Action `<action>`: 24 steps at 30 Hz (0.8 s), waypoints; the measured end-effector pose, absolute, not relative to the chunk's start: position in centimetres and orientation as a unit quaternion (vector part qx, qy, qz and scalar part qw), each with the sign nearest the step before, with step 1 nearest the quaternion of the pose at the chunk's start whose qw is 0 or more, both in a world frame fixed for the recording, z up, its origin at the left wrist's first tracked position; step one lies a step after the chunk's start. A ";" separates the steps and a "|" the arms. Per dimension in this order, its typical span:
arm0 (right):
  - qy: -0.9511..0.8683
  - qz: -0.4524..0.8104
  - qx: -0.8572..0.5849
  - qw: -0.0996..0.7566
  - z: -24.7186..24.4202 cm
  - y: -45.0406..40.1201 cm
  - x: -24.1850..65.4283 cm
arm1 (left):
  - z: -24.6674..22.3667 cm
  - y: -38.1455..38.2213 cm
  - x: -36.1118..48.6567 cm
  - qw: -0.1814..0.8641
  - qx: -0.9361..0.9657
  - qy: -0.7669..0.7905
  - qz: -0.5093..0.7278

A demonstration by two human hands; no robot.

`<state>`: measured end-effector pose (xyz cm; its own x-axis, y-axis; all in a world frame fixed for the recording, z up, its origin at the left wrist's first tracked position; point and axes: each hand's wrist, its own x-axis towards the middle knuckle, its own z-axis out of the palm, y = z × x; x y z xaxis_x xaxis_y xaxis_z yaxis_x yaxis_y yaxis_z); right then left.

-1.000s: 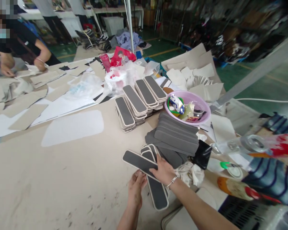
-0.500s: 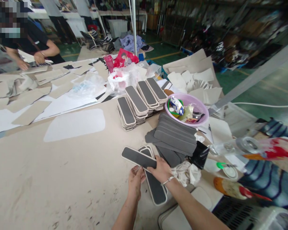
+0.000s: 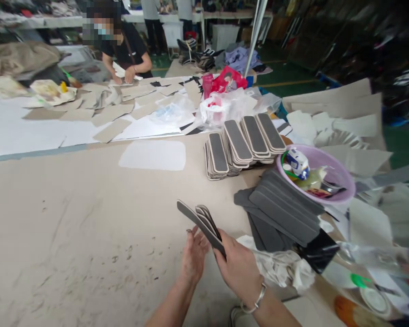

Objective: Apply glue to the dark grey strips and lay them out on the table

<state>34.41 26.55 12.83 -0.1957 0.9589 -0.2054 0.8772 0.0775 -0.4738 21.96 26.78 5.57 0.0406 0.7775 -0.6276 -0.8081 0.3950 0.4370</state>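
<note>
My right hand [image 3: 239, 268], with a bracelet on its wrist, is closed around several narrow dark grey panels with pale edges [image 3: 201, 223]. These panels are lifted off the table and tilted nearly on edge, fanned apart at their far ends. Beside them on the left, my left hand [image 3: 193, 255] has its fingers loosely apart, palm toward the panels; whether its fingertips touch them I cannot tell. Further off stand stacks of similar rounded panels [image 3: 238, 141], grey on top with beige borders. To the right lies a spread pile of plain dark grey pieces [image 3: 282, 209].
A purple basin [image 3: 347, 186] of small items stands at the right. Crumpled white cloth [image 3: 282, 268] and a black sheet [image 3: 318, 250] lie near my right arm. A white sheet [image 3: 153, 154] rests on the beige table [image 3: 88, 218]. Across it, a person [image 3: 129, 54] handles pale pieces.
The panels that lay crossed on the table are now gathered in my right hand, raised and turned on edge. My left hand has opened beside them. The view has swung left.
</note>
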 end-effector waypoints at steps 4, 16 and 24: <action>-0.776 0.243 -0.578 0.070 11.7 25.9 32.1 | 5.4 27.2 20.0 0.720 -0.034 0.394 0.570; -0.810 0.210 -0.547 0.019 6.0 21.1 31.7 | 1.2 26.6 17.5 0.590 -0.102 0.464 0.653; -0.750 0.238 -0.609 0.099 5.9 23.5 31.6 | 1.0 26.9 17.8 0.612 -0.094 0.471 0.628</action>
